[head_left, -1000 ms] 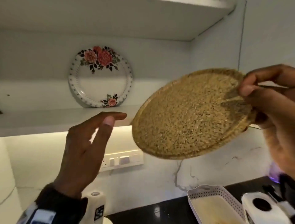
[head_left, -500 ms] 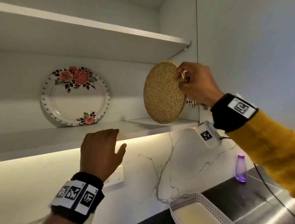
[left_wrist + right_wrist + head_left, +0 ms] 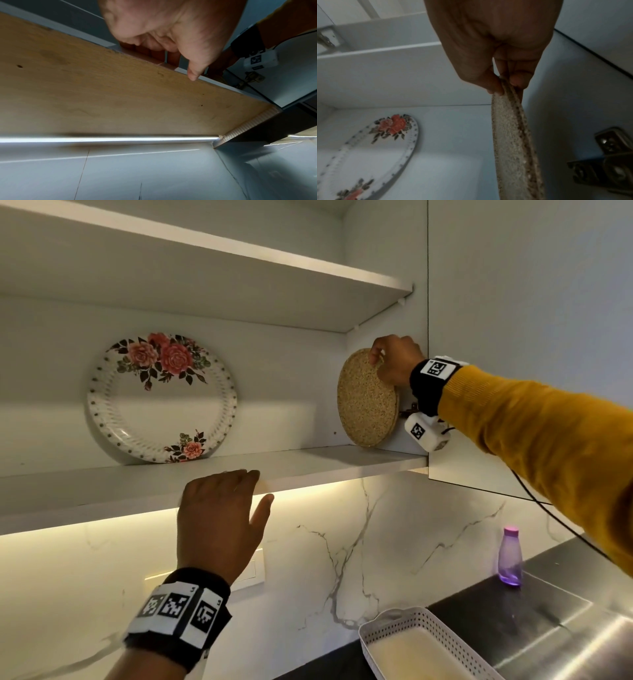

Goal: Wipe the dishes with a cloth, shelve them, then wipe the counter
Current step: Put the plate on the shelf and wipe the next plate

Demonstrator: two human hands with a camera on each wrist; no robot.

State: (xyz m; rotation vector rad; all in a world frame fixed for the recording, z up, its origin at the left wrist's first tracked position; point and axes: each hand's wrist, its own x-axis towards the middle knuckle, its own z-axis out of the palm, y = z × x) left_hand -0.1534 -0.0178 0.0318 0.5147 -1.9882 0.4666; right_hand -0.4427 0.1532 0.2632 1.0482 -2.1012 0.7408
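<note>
A speckled brown plate (image 3: 366, 402) stands on edge at the right end of the lower shelf (image 3: 308, 460), leaning toward the cabinet's side wall. My right hand (image 3: 394, 361) pinches its top rim between thumb and fingers; in the right wrist view the plate (image 3: 513, 142) hangs edge-on below that hand (image 3: 503, 86). A white plate with red roses (image 3: 161, 398) leans against the back wall to the left, also seen as the floral plate (image 3: 376, 146). My left hand (image 3: 222, 508) holds nothing, its fingers resting over the shelf's front edge (image 3: 188, 71).
An upper shelf (image 3: 239, 278) hangs above. On the dark counter (image 3: 513, 611) below sit a white perforated tray (image 3: 411, 645) and a purple bottle (image 3: 510, 559). A metal hinge (image 3: 611, 162) is fixed to the cabinet side near the brown plate. A wall socket (image 3: 253, 570) sits behind my left wrist.
My right hand carried the brown plate up from in front of me into the shelf's right end and stood it on edge. My left hand rose to the shelf edge.
</note>
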